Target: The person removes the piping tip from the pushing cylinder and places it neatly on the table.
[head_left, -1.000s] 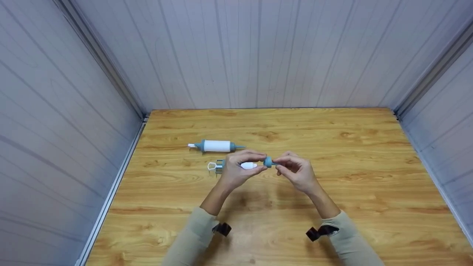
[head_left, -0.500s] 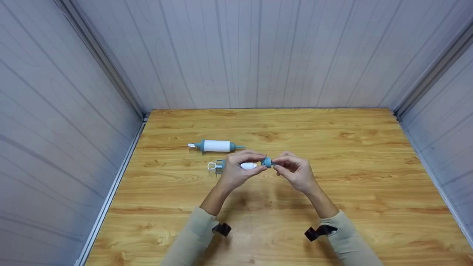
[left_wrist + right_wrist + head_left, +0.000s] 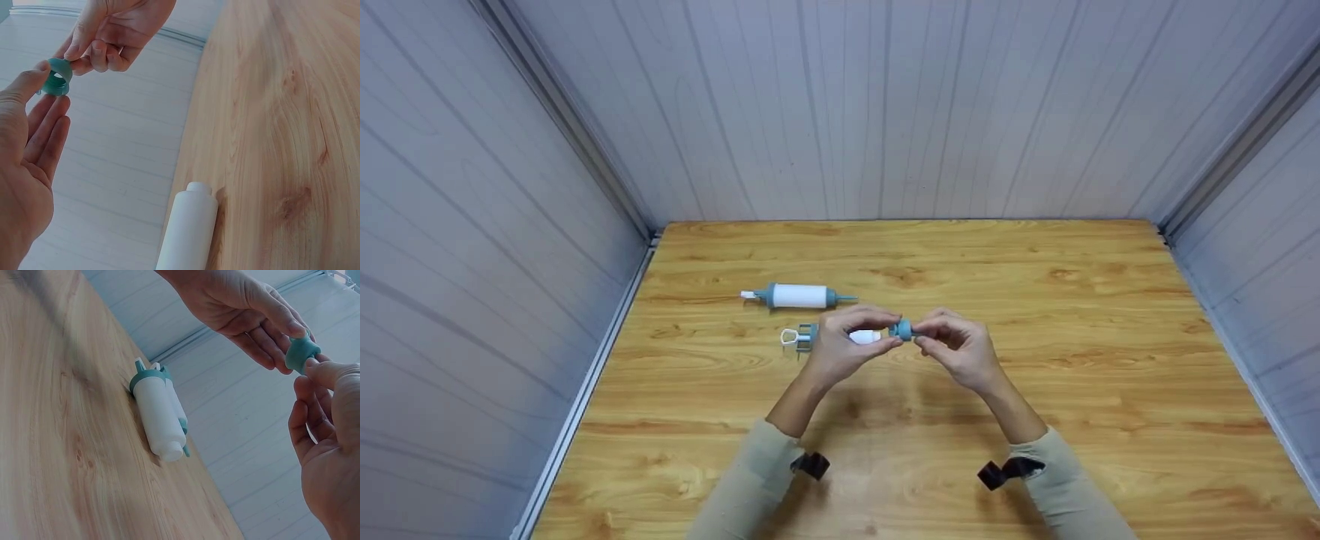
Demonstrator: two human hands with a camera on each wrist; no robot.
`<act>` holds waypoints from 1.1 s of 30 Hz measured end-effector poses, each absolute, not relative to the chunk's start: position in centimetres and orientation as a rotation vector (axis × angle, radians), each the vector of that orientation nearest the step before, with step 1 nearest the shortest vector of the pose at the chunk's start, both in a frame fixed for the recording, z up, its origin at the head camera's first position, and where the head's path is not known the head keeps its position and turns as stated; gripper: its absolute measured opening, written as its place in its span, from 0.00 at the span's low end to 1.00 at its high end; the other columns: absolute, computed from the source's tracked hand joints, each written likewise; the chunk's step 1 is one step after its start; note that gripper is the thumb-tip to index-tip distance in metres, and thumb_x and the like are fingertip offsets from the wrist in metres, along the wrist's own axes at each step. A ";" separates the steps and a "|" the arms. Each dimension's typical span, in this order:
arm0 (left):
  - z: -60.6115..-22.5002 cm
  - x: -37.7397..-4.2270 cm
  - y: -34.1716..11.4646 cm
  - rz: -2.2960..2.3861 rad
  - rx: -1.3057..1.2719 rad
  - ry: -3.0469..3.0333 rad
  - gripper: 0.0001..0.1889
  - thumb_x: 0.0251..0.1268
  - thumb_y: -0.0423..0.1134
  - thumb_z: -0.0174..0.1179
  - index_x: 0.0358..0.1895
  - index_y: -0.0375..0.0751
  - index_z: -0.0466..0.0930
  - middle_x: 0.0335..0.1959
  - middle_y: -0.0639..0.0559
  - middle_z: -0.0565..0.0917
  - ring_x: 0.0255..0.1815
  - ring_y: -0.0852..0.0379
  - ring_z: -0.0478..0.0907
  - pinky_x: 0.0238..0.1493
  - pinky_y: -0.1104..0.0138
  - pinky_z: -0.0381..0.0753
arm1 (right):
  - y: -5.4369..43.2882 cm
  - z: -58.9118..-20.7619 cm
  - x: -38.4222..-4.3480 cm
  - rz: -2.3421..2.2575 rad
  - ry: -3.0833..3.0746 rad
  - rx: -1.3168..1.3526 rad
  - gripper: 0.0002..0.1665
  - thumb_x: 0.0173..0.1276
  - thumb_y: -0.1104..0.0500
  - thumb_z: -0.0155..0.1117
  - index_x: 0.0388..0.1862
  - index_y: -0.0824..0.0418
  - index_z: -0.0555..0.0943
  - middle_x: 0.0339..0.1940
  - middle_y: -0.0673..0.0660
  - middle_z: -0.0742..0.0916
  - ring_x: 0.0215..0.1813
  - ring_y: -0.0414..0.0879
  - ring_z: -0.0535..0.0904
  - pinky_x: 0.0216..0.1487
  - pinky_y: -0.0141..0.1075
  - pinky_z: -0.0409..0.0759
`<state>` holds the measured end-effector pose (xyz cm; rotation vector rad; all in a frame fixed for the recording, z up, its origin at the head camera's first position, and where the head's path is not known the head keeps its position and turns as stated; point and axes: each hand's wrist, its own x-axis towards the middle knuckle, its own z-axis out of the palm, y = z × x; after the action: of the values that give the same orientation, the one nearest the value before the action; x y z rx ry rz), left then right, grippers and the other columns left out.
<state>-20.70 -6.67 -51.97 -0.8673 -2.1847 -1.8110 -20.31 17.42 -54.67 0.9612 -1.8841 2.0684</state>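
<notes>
Head view looks forward and down over the table (image 3: 1072, 300) from well above; both wrist views, tilted and close, share the cap (image 3: 63, 68) and bottle (image 3: 188, 230).

On my head view I identify one cap (image 3: 904, 330): teal, short and round, with one wide, open end and a narrow stem (image 3: 916, 333) at the other. Location: separate from the white tube (image 3: 864, 337), raised above its level and just to its right. Pose: on its side, roughly in line with the tube, open end toward it, stem pointing away. Retention: the left hand (image 3: 844, 343) pinches the wide end; the right hand (image 3: 966, 354) pinches the stem end. My left wrist view shows the bore hollow.
</notes>
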 end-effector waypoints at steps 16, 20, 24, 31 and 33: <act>-51.9 -20.8 -6.3 -1.819 -0.854 -2.152 0.13 0.68 0.30 0.80 0.53 0.34 0.95 0.53 0.38 0.96 0.57 0.51 0.94 0.62 0.61 0.93 | 17.3 -54.5 -20.3 2.079 -1.865 1.007 0.27 0.66 0.87 0.66 0.63 0.89 0.73 0.60 0.42 0.89 0.45 0.32 0.87 0.50 0.26 0.88; -51.9 -20.8 -5.7 -1.844 -0.858 -2.138 0.13 0.67 0.29 0.79 0.54 0.34 0.95 0.53 0.37 0.96 0.57 0.50 0.94 0.62 0.61 0.93 | 17.2 -54.7 -20.2 2.078 -1.879 0.986 0.27 0.65 0.87 0.67 0.64 0.86 0.75 0.58 0.43 0.89 0.45 0.33 0.87 0.50 0.26 0.88; -51.9 -20.7 -5.5 -1.872 -0.856 -2.156 0.14 0.68 0.29 0.79 0.54 0.34 0.95 0.54 0.37 0.95 0.58 0.49 0.94 0.63 0.62 0.92 | 17.1 -54.9 -20.2 2.086 -1.873 0.986 0.26 0.65 0.87 0.66 0.62 0.87 0.76 0.56 0.42 0.89 0.47 0.32 0.88 0.52 0.26 0.89; -51.9 -20.4 -5.5 -1.901 -0.856 -2.195 0.15 0.68 0.31 0.79 0.56 0.35 0.95 0.56 0.38 0.95 0.60 0.47 0.93 0.65 0.63 0.91 | 17.0 -55.0 -20.2 2.083 -1.855 0.983 0.23 0.65 0.88 0.65 0.59 0.87 0.76 0.55 0.42 0.90 0.47 0.32 0.88 0.52 0.25 0.87; -51.9 -20.4 -5.6 -1.898 -0.860 -2.192 0.15 0.68 0.31 0.79 0.56 0.35 0.95 0.57 0.38 0.95 0.61 0.47 0.93 0.65 0.62 0.91 | 17.0 -55.1 -20.2 2.074 -1.860 0.977 0.23 0.65 0.88 0.66 0.59 0.86 0.77 0.55 0.42 0.90 0.47 0.32 0.87 0.51 0.25 0.87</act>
<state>-20.44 -5.58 -51.94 -0.8600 -2.1923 -1.8984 -20.24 17.02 -55.06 0.9773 -1.8595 2.0737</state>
